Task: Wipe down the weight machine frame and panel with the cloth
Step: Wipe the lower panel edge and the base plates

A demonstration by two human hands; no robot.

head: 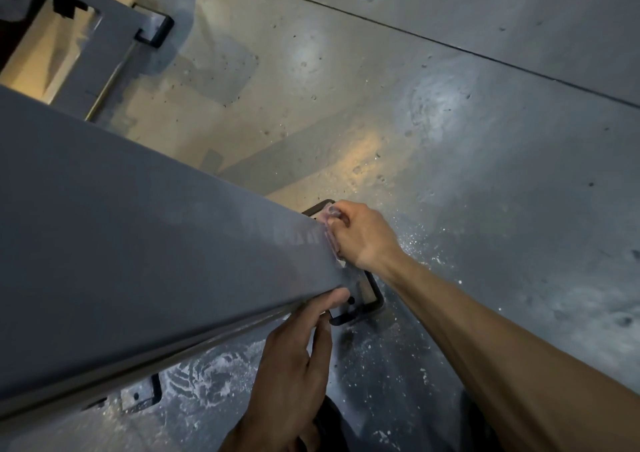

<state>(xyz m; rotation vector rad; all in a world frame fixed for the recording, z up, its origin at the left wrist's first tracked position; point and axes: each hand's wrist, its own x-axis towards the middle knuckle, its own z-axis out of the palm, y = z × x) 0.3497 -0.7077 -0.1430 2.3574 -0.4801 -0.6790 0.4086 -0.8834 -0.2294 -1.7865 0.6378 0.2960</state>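
right hand (360, 235) presses a thin, soft cloth (329, 223) against the panel (156, 244) edge near the floor, fingers curled grasping it. left hand (294, 358) rests flat, fingers straight. bunch the limp cloth for grip.

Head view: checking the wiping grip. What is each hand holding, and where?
Right hand grips a bunched pinkish cloth against the grey metal panel edge. Left hand holds nothing; thumb rests on the panel's lower edge.

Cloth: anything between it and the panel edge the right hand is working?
Nothing visible. The right hand grips the cloth directly against the grey panel corner; the left hand touches the edge just below.
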